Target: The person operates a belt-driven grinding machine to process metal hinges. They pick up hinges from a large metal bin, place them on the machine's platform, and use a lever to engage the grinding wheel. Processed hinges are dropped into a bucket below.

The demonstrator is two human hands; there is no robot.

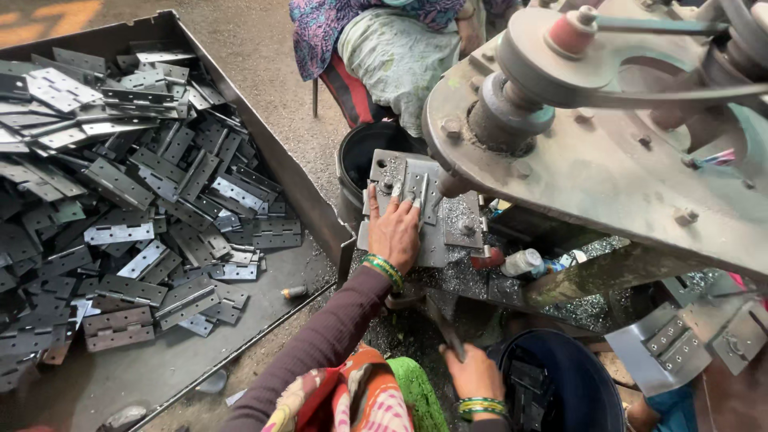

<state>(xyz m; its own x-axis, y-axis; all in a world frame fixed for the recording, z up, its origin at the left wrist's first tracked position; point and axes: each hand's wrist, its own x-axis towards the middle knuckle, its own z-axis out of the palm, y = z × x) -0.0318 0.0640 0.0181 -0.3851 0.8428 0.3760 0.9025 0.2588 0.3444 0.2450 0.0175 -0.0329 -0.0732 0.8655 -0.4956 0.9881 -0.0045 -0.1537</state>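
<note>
Two hands: left hand [394,230] flat, fingers spread, on one hinge [416,196]; right hand [472,372] gripping a lever [444,324]

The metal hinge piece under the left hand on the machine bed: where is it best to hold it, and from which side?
Probably by its near edge, coming from the person's own side. The hinge piece lies flat on the jig plate, its far end close under the overhanging press head. The left hand already rests there, fingers pressing flat.
</note>
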